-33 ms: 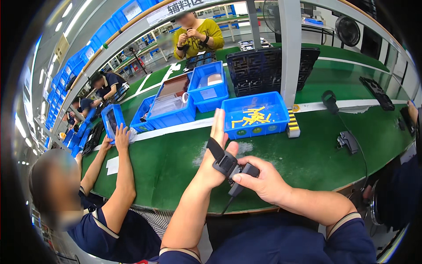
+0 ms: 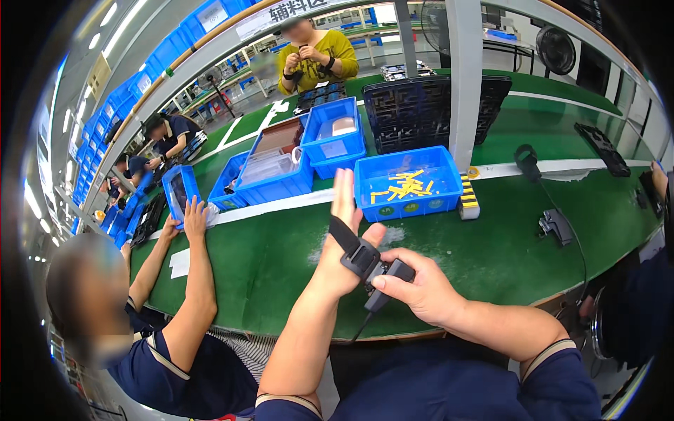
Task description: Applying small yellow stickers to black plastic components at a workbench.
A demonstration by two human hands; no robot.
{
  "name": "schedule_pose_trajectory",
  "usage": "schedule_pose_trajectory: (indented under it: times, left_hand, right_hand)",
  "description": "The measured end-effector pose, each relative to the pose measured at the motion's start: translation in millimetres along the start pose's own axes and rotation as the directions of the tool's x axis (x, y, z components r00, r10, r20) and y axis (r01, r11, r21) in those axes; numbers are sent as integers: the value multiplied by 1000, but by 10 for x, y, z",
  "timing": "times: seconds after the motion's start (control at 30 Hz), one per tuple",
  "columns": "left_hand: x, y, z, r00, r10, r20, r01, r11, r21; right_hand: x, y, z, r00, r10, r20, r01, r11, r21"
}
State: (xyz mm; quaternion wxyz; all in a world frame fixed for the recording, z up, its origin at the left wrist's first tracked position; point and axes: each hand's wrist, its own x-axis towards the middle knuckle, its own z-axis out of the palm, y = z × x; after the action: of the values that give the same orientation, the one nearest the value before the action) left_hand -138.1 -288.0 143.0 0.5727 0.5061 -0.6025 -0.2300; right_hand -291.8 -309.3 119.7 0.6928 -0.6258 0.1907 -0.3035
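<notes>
- Stretching across the view, the bench (image 2: 246, 274) is green, with its near edge running just in front of the person's body.
- At that near edge, to the left, a co-worker (image 2: 182, 372) has both hands on a tilted tray (image 2: 168, 189).
- Back from the near edge, the bin (image 2: 446, 201) stands on the bench with yellow strips (image 2: 407, 186) loose inside; neither of the person's hands touches it.
- Above the near edge, the left hand (image 2: 335, 254) is raised, its fingers straight and gripping nothing, the thumb apart from them.
- Just beside it, the right hand (image 2: 426, 288) is closed, thumb and fingers gripping the device.
- Between the hands sits the device (image 2: 400, 271), black and boxy, held up off the bench against the left hand.
- Around the left hand goes the strap (image 2: 344, 234), with its buckle (image 2: 360, 259) beside the device.
- From the device's lower end, the cable (image 2: 363, 328) runs down toward the near edge.
- The step in hand looks like fitting or adjusting the device; how tight the strap is, I cannot tell.
- The next move seems to call for a steady left hand, a light right-hand pinch and slack in the cable, since a tug could twist the device.
</notes>
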Motion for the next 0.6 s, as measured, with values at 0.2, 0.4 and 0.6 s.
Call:
schedule_pose_trajectory:
  times: [0.2,0.4,0.6]
  left_hand:
    - [205,46,93,912,346,-220,-230,876,424]
    - [332,129,116,898,377,-228,-63,622,781]
    - [452,171,175,840,542,-23,-194,341,920]
  right_hand:
    - [-2,22,18,999,20,-44,-16,996,89]
    - [-171,20,198,994,-44,97,64,973,-221]
    - [-208,-87,374,997,19,72,-2,974,-227]
